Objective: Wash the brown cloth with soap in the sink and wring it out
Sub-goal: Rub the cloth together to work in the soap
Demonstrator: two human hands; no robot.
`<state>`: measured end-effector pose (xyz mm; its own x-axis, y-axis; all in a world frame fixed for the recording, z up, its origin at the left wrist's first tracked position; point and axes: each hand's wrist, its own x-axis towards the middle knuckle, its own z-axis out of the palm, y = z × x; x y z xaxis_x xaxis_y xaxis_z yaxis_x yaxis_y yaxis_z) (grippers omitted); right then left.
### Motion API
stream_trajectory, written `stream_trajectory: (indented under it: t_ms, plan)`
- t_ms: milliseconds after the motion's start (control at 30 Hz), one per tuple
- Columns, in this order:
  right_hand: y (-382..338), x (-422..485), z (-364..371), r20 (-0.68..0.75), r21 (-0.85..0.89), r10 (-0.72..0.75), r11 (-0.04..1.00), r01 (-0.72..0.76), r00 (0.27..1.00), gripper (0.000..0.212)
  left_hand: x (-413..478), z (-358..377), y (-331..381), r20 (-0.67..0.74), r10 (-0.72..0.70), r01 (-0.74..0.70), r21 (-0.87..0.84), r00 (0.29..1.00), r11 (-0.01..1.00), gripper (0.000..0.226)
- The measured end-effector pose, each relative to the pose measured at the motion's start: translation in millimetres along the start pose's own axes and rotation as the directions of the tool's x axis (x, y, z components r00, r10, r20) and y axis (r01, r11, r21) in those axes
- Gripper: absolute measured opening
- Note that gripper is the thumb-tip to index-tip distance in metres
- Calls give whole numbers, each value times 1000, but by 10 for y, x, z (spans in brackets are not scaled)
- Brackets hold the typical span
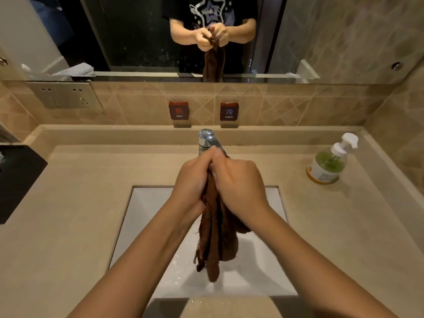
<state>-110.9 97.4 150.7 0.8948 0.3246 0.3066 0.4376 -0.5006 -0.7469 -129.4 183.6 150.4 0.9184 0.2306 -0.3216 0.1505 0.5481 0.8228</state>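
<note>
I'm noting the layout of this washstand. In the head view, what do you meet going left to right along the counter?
Black tray → left hand → brown cloth → right hand → soap bottle. The tap sits behind the hands, so it is left out.

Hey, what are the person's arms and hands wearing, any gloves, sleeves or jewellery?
No gloves, rings or watch show on the left hand or right hand. Forearms are uncovered. The mirror shows a black T-shirt with short sleeves and a pale star print.
</note>
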Motion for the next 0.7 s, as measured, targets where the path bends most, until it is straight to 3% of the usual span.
stream_trajectory:
  t_ms: [67, 167, 300, 367, 433, 500, 600, 667, 700]
  plan:
    - [-16, 16, 4, -55, -124, -71, 990, 63, 996, 51, -36, 39, -81, -53, 27, -25, 41, 998, 999, 37]
    - [76, 200, -105, -93, -91, 18, 995, -27, 995, 42, -92, 91, -109, 7, 24, -24, 49, 1000, 999, 36]
    - [-51, -115, 129, -76, -97, -128, 988, 121, 989, 45, -3, 55, 4, -118, 107, -83, 190, 987, 978, 38]
    - [-56, -10, 91, -138, -115, -77, 991, 61, 987, 48, -69, 97, -49, -75, 71, -58, 166, 995, 984, 43]
    - [50, 259, -74, -227, -64, 86, 993, -103, 970, 50, -143, 160, -140, -5, 10, -9, 95, 1000, 995, 32]
    - [84, 257, -87, -250, 33, 84, 996, -78, 965, 57, -132, 169, -147, -2, 26, -26, 98, 1000, 995, 22]
    - [-71, -52, 118, -223, -11, -57, 998, 56, 973, 56, -49, 144, -97, -44, 83, -77, 117, 996, 990, 23]
    - [2, 95, 67, -277, 61, 33, 998, -16, 960, 57, -70, 198, -102, -31, 3, -2, 40, 1000, 999, 5]
    - [34, 192, 12, -284, 130, 126, 987, -92, 950, 59, -92, 207, -107, -37, -31, 32, 30, 999, 999, 10]
